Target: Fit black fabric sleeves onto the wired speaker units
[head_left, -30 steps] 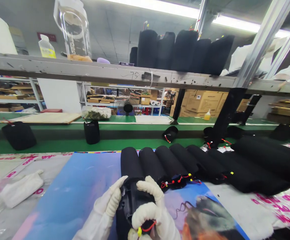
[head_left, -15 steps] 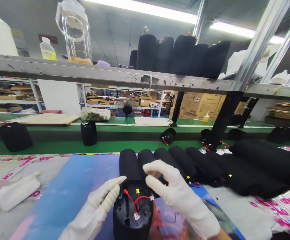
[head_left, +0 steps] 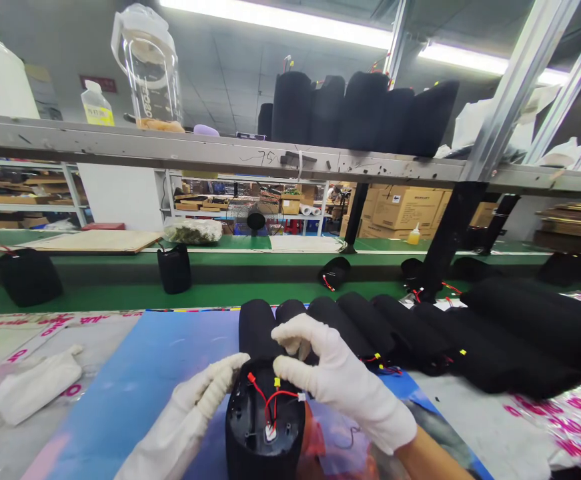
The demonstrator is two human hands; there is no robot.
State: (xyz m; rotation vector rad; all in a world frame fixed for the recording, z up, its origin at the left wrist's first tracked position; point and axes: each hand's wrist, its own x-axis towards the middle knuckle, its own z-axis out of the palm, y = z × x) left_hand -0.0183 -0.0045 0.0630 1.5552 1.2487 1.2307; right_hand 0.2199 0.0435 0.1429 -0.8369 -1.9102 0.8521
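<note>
A black fabric-covered cylinder (head_left: 265, 460) stands in front of me with its black plastic end (head_left: 254, 417) facing up toward me. Red wires (head_left: 271, 399) with red, yellow and white connectors come out of that end. My left hand (head_left: 203, 397), in a white glove, lies along the cylinder's left rim with its fingers stretched out. Over the upper right rim is my right hand (head_left: 327, 373), also gloved, with thumb and curved fingers apart and the thumb by the yellow connector. Behind the rim lies another black cylinder (head_left: 257, 327); whether my fingers touch it is unclear.
Several black cylinders (head_left: 355, 323) lie in a row to the right on a blue printed sheet (head_left: 135, 373). A white glove (head_left: 37, 387) lies at left. Beyond is a green conveyor belt (head_left: 230, 293). A metal shelf (head_left: 205, 150) crosses above, bearing bottles and more cylinders.
My right hand has moved left and slightly upward, closer to the yellow connector and the rim. My left hand stays nearly in place, and the cylinder has barely shifted.
</note>
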